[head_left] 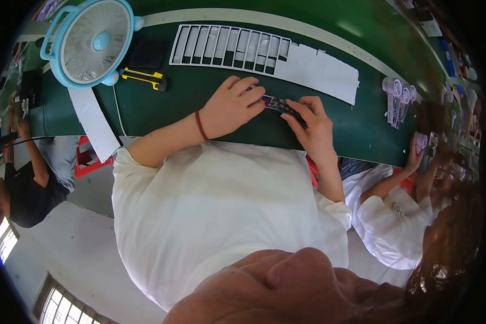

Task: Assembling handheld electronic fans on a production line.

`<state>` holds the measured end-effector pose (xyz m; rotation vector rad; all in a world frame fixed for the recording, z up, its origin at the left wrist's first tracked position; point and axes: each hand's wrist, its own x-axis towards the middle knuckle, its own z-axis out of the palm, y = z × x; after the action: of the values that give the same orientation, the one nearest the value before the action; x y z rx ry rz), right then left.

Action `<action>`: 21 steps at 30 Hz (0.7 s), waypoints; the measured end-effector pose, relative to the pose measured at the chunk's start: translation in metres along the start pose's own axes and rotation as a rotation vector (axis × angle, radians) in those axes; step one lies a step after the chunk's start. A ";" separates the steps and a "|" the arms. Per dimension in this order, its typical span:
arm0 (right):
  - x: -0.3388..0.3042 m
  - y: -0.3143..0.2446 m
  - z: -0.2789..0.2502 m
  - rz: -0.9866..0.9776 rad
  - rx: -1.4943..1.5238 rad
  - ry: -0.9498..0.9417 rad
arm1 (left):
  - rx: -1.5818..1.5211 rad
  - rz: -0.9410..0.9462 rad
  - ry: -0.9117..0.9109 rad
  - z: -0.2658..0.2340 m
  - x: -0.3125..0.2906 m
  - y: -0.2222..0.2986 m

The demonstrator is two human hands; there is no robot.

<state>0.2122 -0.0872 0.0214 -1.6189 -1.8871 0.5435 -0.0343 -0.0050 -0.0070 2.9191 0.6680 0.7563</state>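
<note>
A narrow dark circuit board point(278, 104) with small parts on it lies between my two hands, just over the green table point(173, 100). My left hand point(234, 106) grips its left end, fingers curled over it and hiding that end; a purplish part shows by the fingertips. With thumb and forefinger, my right hand point(311, 124) pinches the board's right end. Beyond my hands lies a white slotted divider tray point(229, 49), joined on its right to a flat white sheet point(318, 70).
A light blue fan point(101, 41) stands at the far left, a yellow and black utility knife point(143, 78) beside it. A white strip point(93, 121) overhangs the near left edge. Several light purple handheld parts point(399, 100) lie at right. Co-workers sit on both sides.
</note>
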 end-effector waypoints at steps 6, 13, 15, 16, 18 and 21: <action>0.014 0.008 0.002 -0.199 -0.079 0.003 | -0.037 -0.019 -0.172 -0.002 0.010 -0.002; 0.016 0.016 0.002 -0.174 0.002 -0.064 | -0.196 -0.049 0.031 0.011 0.000 -0.008; 0.018 0.016 0.000 -0.157 0.015 -0.077 | -0.249 -0.053 0.046 0.010 0.000 -0.009; 0.017 0.016 0.000 -0.155 0.016 -0.078 | -0.250 -0.054 0.043 0.010 0.000 -0.009; 0.016 0.016 0.001 -0.139 0.030 -0.071 | -0.230 -0.017 0.057 0.010 0.001 -0.011; 0.016 0.016 0.001 -0.129 0.025 -0.071 | -0.144 0.019 0.019 0.009 0.000 -0.012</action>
<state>0.2226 -0.0687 0.0130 -1.4672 -2.0122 0.5736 -0.0349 0.0064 -0.0170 2.7955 0.5629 0.7994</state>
